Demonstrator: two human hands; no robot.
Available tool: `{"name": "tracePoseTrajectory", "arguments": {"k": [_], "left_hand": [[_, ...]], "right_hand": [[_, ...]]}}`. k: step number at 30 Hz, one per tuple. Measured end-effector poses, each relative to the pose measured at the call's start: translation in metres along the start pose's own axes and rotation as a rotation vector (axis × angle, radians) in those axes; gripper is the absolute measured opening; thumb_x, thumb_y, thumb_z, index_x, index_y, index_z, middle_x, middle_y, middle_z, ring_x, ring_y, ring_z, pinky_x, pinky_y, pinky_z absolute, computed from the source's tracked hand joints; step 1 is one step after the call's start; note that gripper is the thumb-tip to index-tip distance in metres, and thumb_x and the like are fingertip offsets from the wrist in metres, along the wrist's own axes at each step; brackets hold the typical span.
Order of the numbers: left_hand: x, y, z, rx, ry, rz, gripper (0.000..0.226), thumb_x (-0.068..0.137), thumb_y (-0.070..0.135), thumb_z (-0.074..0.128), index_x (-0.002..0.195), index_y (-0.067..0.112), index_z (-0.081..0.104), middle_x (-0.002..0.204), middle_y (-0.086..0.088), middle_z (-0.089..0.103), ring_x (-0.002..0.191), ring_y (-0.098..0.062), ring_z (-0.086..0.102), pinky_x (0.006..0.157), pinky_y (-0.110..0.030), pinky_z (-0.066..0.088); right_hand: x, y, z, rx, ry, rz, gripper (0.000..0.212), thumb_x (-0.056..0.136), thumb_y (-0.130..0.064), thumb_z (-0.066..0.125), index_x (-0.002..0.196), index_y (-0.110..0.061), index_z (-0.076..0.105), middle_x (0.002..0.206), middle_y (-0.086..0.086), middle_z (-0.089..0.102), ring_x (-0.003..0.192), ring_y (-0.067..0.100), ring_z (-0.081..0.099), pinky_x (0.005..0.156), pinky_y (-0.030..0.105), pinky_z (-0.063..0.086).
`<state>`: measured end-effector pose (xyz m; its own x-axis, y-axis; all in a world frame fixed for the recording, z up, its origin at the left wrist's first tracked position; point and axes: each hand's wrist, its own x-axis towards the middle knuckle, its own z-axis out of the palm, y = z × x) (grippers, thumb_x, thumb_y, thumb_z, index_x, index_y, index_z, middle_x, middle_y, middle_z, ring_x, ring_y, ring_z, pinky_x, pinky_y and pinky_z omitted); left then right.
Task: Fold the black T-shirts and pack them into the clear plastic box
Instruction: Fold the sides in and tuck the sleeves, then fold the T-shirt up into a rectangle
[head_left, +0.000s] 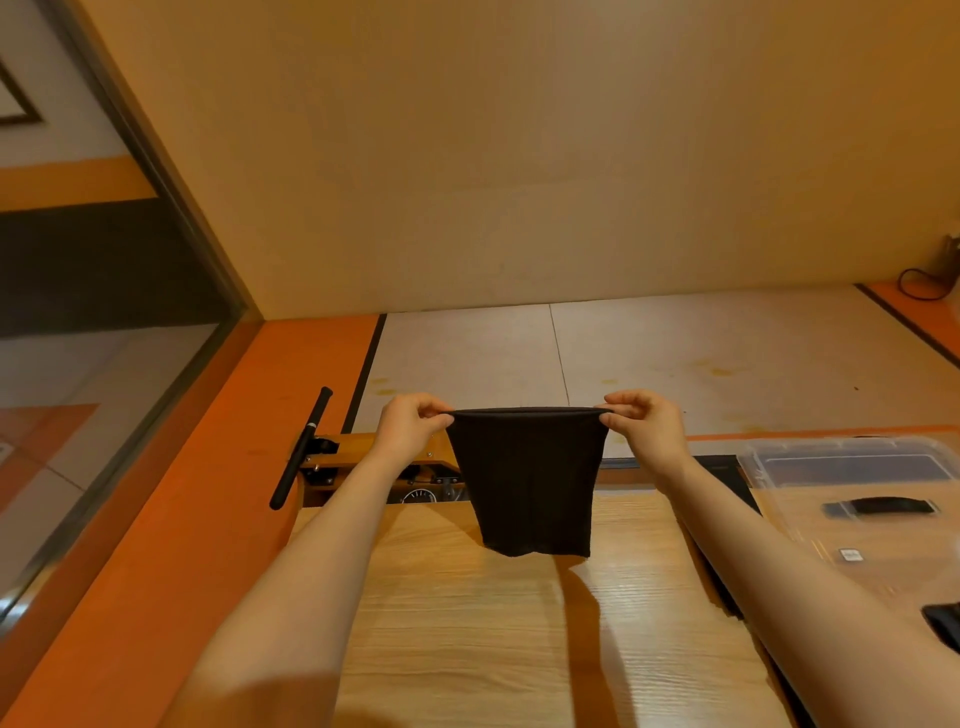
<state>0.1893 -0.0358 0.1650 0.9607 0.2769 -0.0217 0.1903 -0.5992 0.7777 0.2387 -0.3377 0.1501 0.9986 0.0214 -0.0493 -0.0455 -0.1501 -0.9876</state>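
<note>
Both hands (410, 426) (647, 428) pinch a folded black shirt (530, 480) taut by its top corners.
Soft matte cloth hangs above the grained wooden table (467, 623).

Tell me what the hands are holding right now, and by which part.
Both hold one black T-shirt, partly folded, by its top edge: left hand pinches the left corner, right hand the right. It hangs above the wooden table.

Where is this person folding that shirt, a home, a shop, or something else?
Probably an indoor work or demo room, not clearly a home. A wooden table stands on an orange-and-pale floor beside a glass partition; both hands hold up a black T-shirt near a clear plastic box.
</note>
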Motion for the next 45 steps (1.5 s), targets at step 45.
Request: {"name": "tracePoseTrajectory", "arguments": {"k": [45], "left_hand": [[-0.173, -0.129, 0.100, 0.030, -0.604, -0.400, 0.007, 0.082, 0.011, 0.073, 0.088, 0.013, 0.072, 0.095, -0.005, 0.070, 0.093, -0.016, 0.062, 0.072, -0.020, 0.045]], "right_hand": [[-0.189, 0.172, -0.027, -0.280, -0.143, 0.424, 0.016, 0.086, 0.004, 0.066, 0.093, -0.011, 0.065, 0.091, 0.013, 0.068, 0.089, 0.023, 0.066, 0.071, 0.022, 0.049]]}}
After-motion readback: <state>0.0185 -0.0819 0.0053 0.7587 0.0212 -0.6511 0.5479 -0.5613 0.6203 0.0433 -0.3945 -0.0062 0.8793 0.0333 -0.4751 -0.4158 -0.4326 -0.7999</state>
